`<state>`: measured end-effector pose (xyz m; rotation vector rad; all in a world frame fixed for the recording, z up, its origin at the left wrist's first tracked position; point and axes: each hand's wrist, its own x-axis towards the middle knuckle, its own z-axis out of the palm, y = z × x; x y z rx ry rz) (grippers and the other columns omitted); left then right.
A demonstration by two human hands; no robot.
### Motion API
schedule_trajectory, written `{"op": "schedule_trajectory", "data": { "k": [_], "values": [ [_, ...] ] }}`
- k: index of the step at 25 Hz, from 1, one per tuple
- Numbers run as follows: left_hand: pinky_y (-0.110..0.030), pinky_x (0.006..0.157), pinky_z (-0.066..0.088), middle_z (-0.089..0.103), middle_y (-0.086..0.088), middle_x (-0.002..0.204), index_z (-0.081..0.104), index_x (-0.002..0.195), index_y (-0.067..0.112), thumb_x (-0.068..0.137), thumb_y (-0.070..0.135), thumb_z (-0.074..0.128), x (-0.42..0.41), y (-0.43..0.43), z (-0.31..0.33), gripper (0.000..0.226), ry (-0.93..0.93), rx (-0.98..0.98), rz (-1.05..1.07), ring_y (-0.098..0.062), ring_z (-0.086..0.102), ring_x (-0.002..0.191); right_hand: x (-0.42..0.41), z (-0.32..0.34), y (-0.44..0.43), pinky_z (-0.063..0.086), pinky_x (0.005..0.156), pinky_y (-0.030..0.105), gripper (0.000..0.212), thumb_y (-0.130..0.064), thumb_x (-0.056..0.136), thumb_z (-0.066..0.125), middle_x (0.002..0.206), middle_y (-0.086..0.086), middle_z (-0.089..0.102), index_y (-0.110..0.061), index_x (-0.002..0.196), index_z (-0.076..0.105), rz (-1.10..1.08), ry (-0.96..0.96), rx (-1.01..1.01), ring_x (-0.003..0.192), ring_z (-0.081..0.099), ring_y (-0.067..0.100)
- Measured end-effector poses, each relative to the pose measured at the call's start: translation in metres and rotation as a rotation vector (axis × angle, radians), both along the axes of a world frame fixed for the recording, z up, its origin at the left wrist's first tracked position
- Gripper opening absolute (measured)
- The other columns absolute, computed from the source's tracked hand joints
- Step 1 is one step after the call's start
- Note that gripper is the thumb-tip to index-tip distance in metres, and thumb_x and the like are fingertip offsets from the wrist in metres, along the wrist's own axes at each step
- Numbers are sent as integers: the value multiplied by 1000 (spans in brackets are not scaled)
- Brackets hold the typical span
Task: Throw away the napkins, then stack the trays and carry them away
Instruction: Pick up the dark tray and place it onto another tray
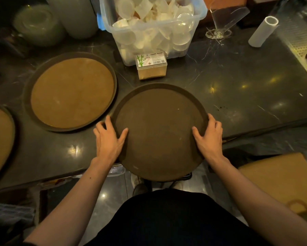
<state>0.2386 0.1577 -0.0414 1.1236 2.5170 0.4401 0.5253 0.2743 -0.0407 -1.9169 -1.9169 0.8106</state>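
A round dark brown tray (158, 132) lies in front of me, its near half hanging over the counter's front edge. My left hand (108, 139) grips its left rim, thumb on the tray's surface. On the right rim sits my right hand (208, 137), thumb inside and fingers curled around the edge. A second round tray (71, 91) with a tan cork-like surface lies flat on the counter to the left. Part of a third tan tray (0, 137) shows at the far left edge. No napkins are in view.
The dark marble counter (237, 89) holds a clear plastic bin (154, 27) full of plastic cups and lids, a small toothpick box (151, 66), a white roll (262, 31) and a clear stand (223, 20). A brown paper bag (280, 181) stands on the floor at the right.
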Motion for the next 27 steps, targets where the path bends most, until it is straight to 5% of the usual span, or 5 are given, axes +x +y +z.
{"op": "schedule_trajectory", "data": {
  "k": [12, 27],
  "values": [
    [-44, 89, 45, 37, -19, 136, 32, 141, 3, 80, 61, 65, -5, 13, 7, 90, -159, 65, 46, -39, 52, 114, -2, 6, -17, 38, 93, 32, 68, -42, 90, 62, 133, 11, 41, -10, 144, 36, -196, 71, 9, 120, 49, 27],
    [-41, 89, 45, 42, -17, 129, 39, 134, 3, 74, 52, 76, -31, -10, 20, 86, -197, 256, 87, -34, 52, 112, -26, 24, -39, 34, 90, 22, 61, -40, 88, 66, 122, 9, 48, -12, 138, 46, -267, 123, 179, 112, 51, 21]
  ]
}}
